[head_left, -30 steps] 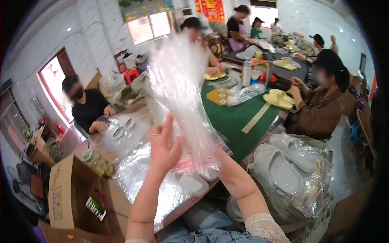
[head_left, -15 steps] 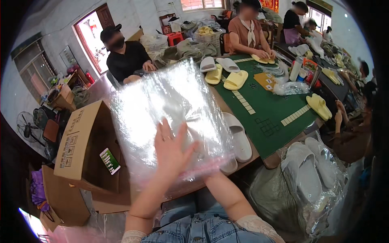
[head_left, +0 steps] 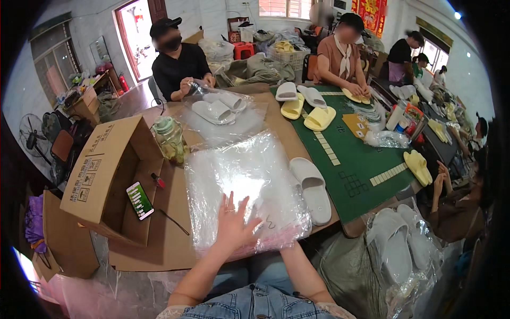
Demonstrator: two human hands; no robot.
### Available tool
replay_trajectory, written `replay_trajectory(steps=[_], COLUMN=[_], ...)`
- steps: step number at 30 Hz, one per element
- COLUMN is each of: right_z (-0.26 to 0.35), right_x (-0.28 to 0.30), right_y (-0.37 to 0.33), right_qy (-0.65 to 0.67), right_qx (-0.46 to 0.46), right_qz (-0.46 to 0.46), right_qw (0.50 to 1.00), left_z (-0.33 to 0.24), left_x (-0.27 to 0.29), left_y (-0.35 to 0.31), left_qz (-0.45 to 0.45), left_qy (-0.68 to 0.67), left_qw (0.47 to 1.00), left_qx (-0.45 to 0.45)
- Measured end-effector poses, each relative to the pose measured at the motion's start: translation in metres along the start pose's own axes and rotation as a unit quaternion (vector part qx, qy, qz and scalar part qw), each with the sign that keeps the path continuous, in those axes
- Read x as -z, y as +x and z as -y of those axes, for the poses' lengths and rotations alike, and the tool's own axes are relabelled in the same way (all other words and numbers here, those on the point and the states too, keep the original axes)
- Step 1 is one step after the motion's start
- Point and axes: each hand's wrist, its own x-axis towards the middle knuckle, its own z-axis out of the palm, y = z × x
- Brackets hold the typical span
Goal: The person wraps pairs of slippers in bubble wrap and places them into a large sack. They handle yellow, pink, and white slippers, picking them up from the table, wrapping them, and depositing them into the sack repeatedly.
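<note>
A stack of clear plastic bags point(head_left: 212, 175) with a pink near edge lies on the brown cardboard-covered table point(head_left: 143, 258) before me. My left hand point(head_left: 234, 226) rests flat on its near part, fingers spread, with a ring on one finger. At the near right edge my right hand point(head_left: 289, 249) goes under the bags, so its fingers are hidden. Grey slippers point(head_left: 313, 191) sit just right of the stack, partly covered by it. Past its far edge, a co-worker's hands hold a clear bag with a pair of grey slippers point(head_left: 215, 110) in it.
An open carton point(head_left: 101, 165), a phone point(head_left: 139, 200) and a glass jar point(head_left: 170, 139) stand left. Yellow slippers point(head_left: 320, 118) lie on the green mat point(head_left: 345, 165) at right. A sack point(head_left: 345, 260) with bagged grey slippers point(head_left: 390, 239) stands near right. Co-workers sit across.
The raised, tilted bag stack has come down flat onto the table, my left hand still on it. The jar and the co-worker's bagged slippers now show behind it.
</note>
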Motion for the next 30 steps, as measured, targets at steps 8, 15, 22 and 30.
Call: replay_trajectory(steps=[8,15,22,30], right_z=[0.11,0.1,0.125,0.131], right_x=[-0.009,-0.02,0.033,0.02], right_y=[-0.042,-0.018,-0.006,0.046], right_qy=[-0.006,-0.427,-0.511,-0.837], right_qx=[-0.104,-0.021,0.161,0.155], right_qz=[-0.03,0.016,-0.143,-0.089], right_qw=[0.994,0.904,0.832,0.517], left_z=[0.097,0.107,0.11,0.071], left_x=[0.057,0.022,0.03,0.05], left_y=[-0.041,-0.029,-0.036,-0.009], left_qz=[-0.067,-0.053,-0.045,-0.026], left_qy=[-0.123,-0.22,-0.233,0.173], left_qw=[0.96,0.951,0.943,0.982], left_qx=[0.243,0.208,0.234,0.069])
